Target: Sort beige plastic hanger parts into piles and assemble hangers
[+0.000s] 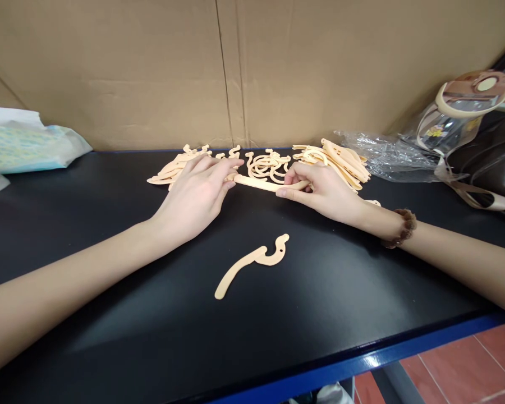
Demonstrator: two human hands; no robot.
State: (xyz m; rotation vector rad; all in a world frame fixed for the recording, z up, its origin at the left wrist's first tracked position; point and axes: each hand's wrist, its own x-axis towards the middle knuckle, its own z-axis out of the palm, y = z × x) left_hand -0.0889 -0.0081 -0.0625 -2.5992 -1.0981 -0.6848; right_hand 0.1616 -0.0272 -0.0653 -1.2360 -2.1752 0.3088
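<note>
A beige plastic hanger arm (258, 183) is stretched level between my two hands, just above the table. My left hand (197, 188) pinches its left end between thumb and fingers, and my right hand (315, 185) grips the right end. In front of them, a hook-shaped piece and a curved arm lie joined as a hanger part (239, 272) on the black table. Loose beige hooks (265, 163) are heaped behind the held arm. More arms are piled behind my left hand (172, 168) and behind my right hand (345, 163), partly hidden by the hands.
Brown cardboard (151, 73) stands along the table's back edge. A tissue pack (33, 143) is at far left. Crumpled clear plastic (379, 157), a strapped bottle (450, 120) and a dark bag (496, 157) are at the right. The blue table edge (362, 362) runs along the front.
</note>
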